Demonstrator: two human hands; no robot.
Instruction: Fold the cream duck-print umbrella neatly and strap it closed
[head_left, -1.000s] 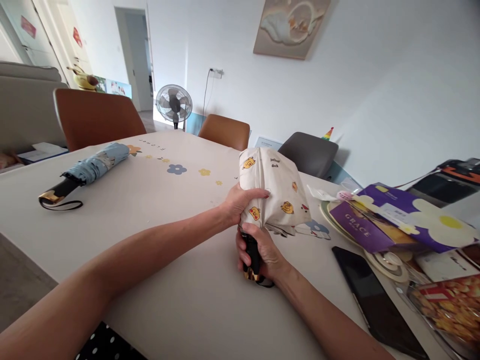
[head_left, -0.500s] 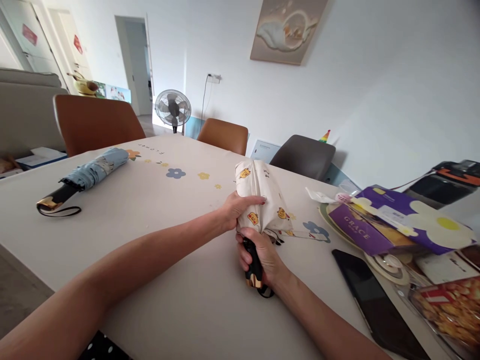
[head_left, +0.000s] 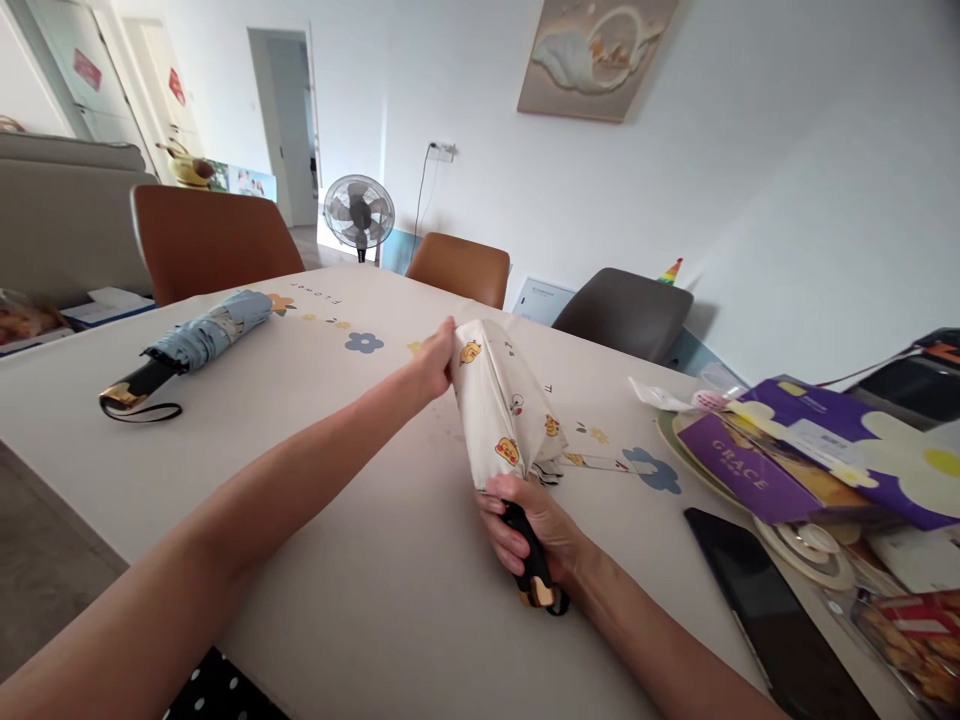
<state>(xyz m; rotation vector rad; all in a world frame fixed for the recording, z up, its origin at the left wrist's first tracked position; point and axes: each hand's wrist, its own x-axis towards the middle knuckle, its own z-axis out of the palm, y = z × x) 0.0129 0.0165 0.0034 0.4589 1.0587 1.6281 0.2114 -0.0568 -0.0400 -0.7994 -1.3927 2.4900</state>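
Observation:
A cream folding umbrella [head_left: 501,405] printed with small yellow ducks is held above the table, its top tilted away from me. My right hand [head_left: 541,530] is wrapped round its black handle with a gold end cap. My left hand [head_left: 436,358] grips the far top end of the folded canopy, fingers closed on the cloth. A second umbrella, light blue [head_left: 196,338] with a black and gold handle and a wrist loop, lies at the table's left side, away from both hands.
The cream table [head_left: 352,560] has flower prints. A purple box [head_left: 810,450] lies on plates at the right, with a black phone [head_left: 772,610] in front of it. Brown chairs [head_left: 214,240] and a grey chair [head_left: 626,315] stand round the table. A floor fan [head_left: 360,212] is behind.
My left hand slid from the canopy's lower part up to its far top end. The canopy went from puffed out to gathered and narrow, and the umbrella now leans further away.

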